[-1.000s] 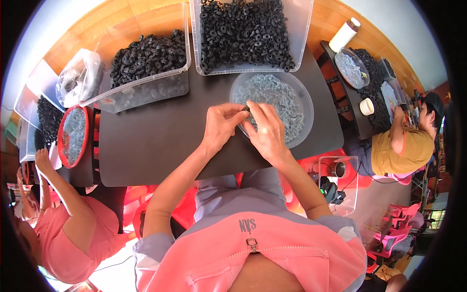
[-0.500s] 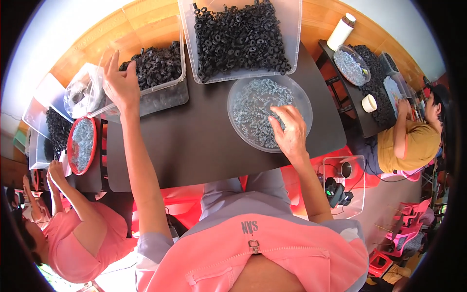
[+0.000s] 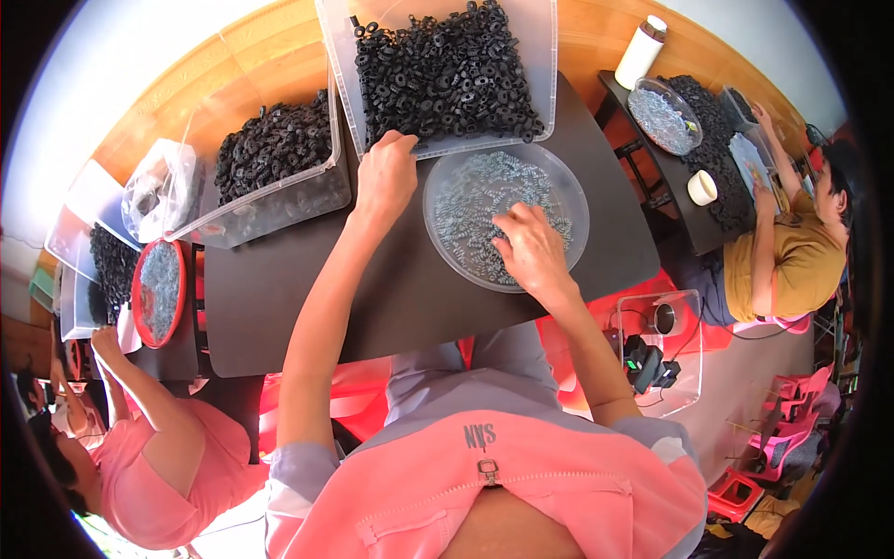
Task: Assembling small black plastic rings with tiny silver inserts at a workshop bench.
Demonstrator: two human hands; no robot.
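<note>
My left hand is at the near edge of a clear bin heaped with small black ring-shaped plastic parts. Its fingers are curled in at the lip beside the parts, and whatever they hold is hidden. Over a round clear tray is my right hand, thumb and forefinger bent close together. Small silvery pieces that look like coil springs cover the tray. Anything between those fingertips is too small to make out.
Left of the bin, another clear bin holds black assembled parts. Co-workers in a pink shirt and a mustard shirt sit at neighbouring tables. A red-rimmed tray and a white bottle stand there.
My left hand has moved right and nearer, from above the left bin to the edge of the ring-part bin. My right hand has shifted slightly left and lower over the tray.
</note>
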